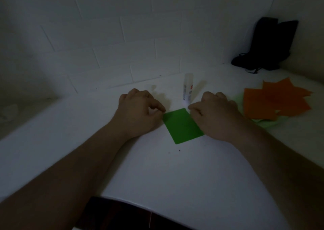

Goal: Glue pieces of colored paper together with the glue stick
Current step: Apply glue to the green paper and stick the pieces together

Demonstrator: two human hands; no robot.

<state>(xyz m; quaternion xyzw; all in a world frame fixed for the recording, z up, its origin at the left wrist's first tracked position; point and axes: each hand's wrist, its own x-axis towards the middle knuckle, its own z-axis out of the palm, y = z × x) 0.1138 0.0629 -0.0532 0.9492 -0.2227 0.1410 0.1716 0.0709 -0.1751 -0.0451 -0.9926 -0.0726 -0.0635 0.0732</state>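
Green paper (183, 125): small rectangle, lies flat on the white table (175, 173), centre of frame, between the two hands.
Left hand (138, 112): rests left of the paper, fingers curled; thumb and forefinger pinch its upper-left corner.
Right hand (216, 116): covers the paper's right edge, fingers curled, fingertips at the upper-right corner; looks like a pinch too, dim light, not fully certain.
Grip state: both hands clenched lightly on the green paper's top corners, nothing else held.
Glue stick (188, 87): upright, just behind the paper's top edge, between the hands, not touched. Cap on or off: cannot tell.
Orange paper (275, 101): loose overlapping pieces, right of frame, on a pale green sheet (266, 123), well apart from the hands.
Handling, paper: likely very light, thin, bends and creases easily, slides on the smooth table; best taken at corners or edges, pressed flat while gluing.
Handling, glue stick: light, stiff, easily tipped; take round the barrel.
Other: dark object (266, 44), upper right, against the tiled wall.
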